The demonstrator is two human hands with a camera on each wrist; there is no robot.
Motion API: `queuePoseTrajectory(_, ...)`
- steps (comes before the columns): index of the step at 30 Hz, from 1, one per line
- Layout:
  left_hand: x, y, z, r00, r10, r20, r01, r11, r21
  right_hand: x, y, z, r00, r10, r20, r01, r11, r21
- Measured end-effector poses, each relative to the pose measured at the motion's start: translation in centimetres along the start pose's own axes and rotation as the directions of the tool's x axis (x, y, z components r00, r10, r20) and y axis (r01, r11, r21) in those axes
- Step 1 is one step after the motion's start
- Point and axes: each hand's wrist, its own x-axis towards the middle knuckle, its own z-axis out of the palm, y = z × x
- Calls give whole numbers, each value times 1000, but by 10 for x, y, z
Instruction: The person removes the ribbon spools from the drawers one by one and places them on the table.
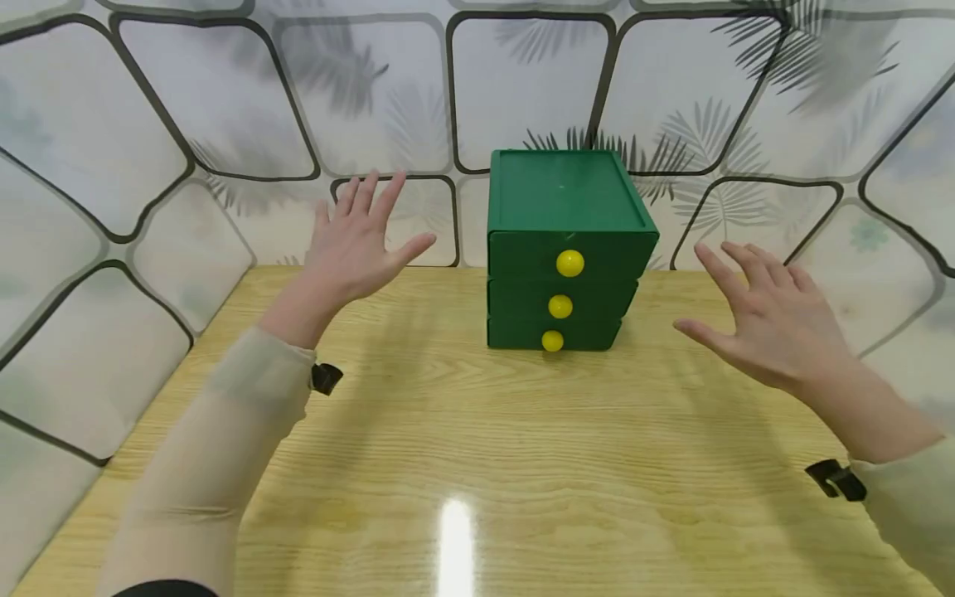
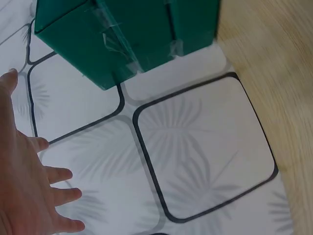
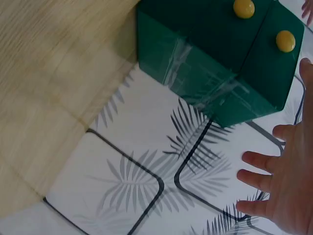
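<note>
A green cabinet of three stacked drawers (image 1: 563, 191) stands on the table against the back wall, each drawer front bearing a round yellow knob (image 1: 570, 263). All three drawers look closed. To its left, my left hand (image 1: 354, 240) is held in the air with fingers spread, touching nothing. My right hand (image 1: 776, 319) hovers to the cabinet's right, its fingers extended and apart, also holding nothing. Clear tape (image 3: 178, 61) runs along the cabinet's side in the right wrist view. The left wrist view shows the left hand (image 2: 29, 186) below the cabinet's taped side (image 2: 132, 39).
The wooden table (image 1: 477, 439) spreads out in front of the cabinet, with a bright light reflection near its front. Behind and at the sides rise walls covered in white cloth (image 1: 373, 91) with dark outlines and leaf prints. Black clips (image 1: 326, 379) sit at both cuffs.
</note>
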Motion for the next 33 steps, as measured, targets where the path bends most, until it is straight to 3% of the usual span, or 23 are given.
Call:
queuePoseTrajectory(4,11,7,6,1000,13,-26,-16,993,-120,-1,-11,6,1000,-2,-15,3,998,70)
queuePoseTrajectory(8,24,15,11,998,45,-53,-57,969,-240,2,-23,11,999,22,-25,-18,989,149)
queuePoseTrajectory(18,53,36,20,994,99,-47,-109,868,-484,20,-51,27,995,62,-72,-29,920,392)
queuePoseTrajectory(24,64,45,24,991,136,-15,-121,819,-561,29,-65,36,994,69,-90,-18,881,473)
queuePoseTrajectory(33,72,47,36,986,161,46,-97,776,-623,40,-81,45,992,104,-66,-52,839,542)
